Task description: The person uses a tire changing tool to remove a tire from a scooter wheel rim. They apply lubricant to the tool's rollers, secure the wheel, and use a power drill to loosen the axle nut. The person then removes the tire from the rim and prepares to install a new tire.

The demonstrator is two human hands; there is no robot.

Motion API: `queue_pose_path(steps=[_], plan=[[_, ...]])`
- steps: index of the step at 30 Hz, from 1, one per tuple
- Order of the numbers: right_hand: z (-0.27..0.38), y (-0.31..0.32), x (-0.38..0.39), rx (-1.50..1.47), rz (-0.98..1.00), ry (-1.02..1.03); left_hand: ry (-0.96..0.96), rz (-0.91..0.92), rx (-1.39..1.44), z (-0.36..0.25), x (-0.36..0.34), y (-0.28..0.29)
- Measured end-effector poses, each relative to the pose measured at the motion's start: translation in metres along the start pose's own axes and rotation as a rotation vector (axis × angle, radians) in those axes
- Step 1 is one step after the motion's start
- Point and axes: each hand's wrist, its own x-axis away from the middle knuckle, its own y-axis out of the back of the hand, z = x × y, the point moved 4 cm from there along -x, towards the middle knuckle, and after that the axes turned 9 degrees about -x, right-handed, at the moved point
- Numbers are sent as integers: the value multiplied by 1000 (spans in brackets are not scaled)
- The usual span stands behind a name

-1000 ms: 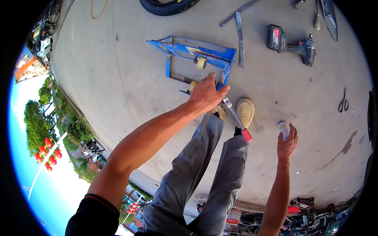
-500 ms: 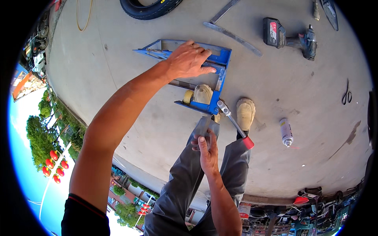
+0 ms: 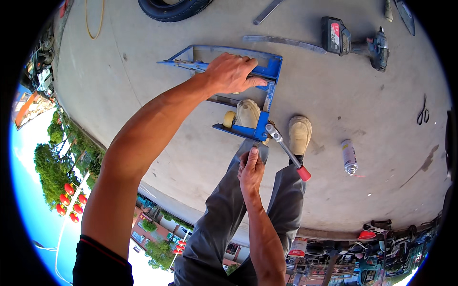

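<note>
The blue frame is on the grey ground, in front of the person and a little to the left of the middle of the view. Its long axis goes from left to right, nearly straight across the view; the narrow, pointed end is toward the left, and the wide end toward the right. From the wide end, one side comes down toward the person, where a yellow roller sits on the lower arm. The frame lies under the fingers of the left hand, which are bent over its upper part, with the thumb stretched apart to the right; how firmly they hold, I cannot tell. It lies just beyond the right hand, whose fingers are curled closed, the thumb on top, on the end of a metal bar at the frame's lower corner. Beside this corner a ratchet slants down to the right, to its red grip. The left shoe shows between the frame's bars, and the right shoe is near the ratchet. Farther out are a spray can, a drill, scissors and a tire.
</note>
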Motion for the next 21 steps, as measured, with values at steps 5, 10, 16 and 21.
queue_pose_path(steps=[5,10,16,21], plan=[[-2,1,-3,71,-13,84,-22,-70,10,0,4,1],[-5,2,-6,179,-49,164,-2,6,39,2,-4,5],[5,-1,-1,113,-3,81,-1,-20,37,0,-1,3],[-2,4,-5,161,-42,95,-8,-25,26,-2,1,1]])
